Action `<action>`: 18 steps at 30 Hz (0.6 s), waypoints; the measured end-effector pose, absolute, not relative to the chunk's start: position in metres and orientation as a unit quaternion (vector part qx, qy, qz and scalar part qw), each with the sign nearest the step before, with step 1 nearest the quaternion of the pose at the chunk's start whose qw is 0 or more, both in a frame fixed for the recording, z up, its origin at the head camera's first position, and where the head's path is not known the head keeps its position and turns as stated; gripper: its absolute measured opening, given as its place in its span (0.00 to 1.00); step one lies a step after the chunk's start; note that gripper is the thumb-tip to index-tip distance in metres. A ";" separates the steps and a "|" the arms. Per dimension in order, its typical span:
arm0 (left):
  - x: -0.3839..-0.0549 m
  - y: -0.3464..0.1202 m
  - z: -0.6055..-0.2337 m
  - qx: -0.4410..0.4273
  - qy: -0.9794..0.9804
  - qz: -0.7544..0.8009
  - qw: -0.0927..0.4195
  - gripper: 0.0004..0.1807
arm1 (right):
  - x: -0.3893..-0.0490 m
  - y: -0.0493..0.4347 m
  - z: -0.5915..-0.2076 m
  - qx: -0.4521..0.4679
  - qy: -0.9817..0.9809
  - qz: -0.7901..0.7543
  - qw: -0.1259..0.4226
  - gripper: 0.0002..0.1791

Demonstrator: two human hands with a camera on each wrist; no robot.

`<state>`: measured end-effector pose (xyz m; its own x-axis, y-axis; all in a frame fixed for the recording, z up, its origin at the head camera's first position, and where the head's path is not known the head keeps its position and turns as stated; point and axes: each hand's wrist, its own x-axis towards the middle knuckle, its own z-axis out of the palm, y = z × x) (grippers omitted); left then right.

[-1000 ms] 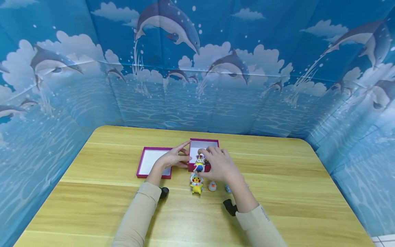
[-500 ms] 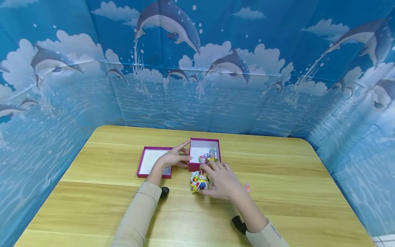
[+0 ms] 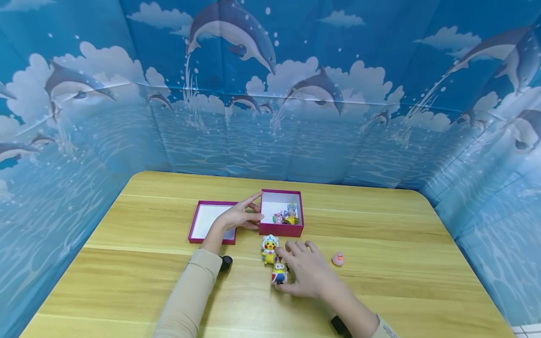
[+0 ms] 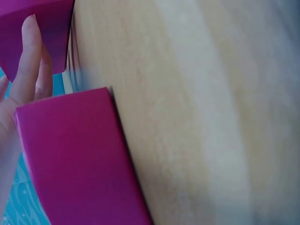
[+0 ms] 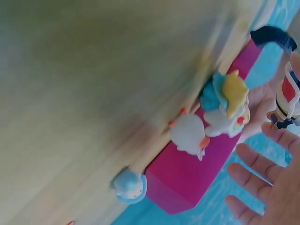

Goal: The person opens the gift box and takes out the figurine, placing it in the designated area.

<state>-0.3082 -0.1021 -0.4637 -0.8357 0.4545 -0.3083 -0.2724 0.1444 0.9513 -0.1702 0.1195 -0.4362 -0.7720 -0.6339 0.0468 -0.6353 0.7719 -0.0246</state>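
Note:
My right hand [image 3: 310,270] pinches a Minion figurine [image 3: 279,273] with a blue front and red-and-white cape between thumb and index finger, over the table. The other fingers are spread in the right wrist view. My left hand [image 3: 234,217] reaches over the lid, its straight fingers touching the left side of a magenta box [image 3: 281,229]; the left wrist view shows a fingertip flat on the box wall [image 4: 51,42]. Several small toys [image 3: 290,217] lie inside the box. A Pikachu figurine [image 3: 269,249] stands before it, with a white duck-like toy [image 5: 187,133] beside it.
A magenta-rimmed lid [image 3: 194,223] lies white side up, left of the box. A pink rubber duck [image 3: 338,259] sits right of my right hand. In the right wrist view a light-blue toy [image 5: 129,185] rests near the box's corner. A dolphin-print curtain [image 3: 270,141] surrounds the table.
My right hand has brought the Minion figurine out from over the box toward the table's near side, past the Pikachu figurine. My left hand stays against the box.

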 end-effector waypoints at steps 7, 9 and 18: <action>-0.308 -0.102 -0.463 0.066 0.700 0.653 0.281 0.41 | -0.159 0.116 -0.444 0.359 -0.933 -0.009 0.010 0.42; -0.307 -0.103 -0.463 0.069 0.701 0.651 0.282 0.41 | -0.157 0.114 -0.446 0.364 -0.931 -0.016 0.002 0.42; -0.308 -0.104 -0.464 0.069 0.703 0.648 0.284 0.41 | -0.152 0.109 -0.454 0.384 -0.922 -0.043 -0.001 0.41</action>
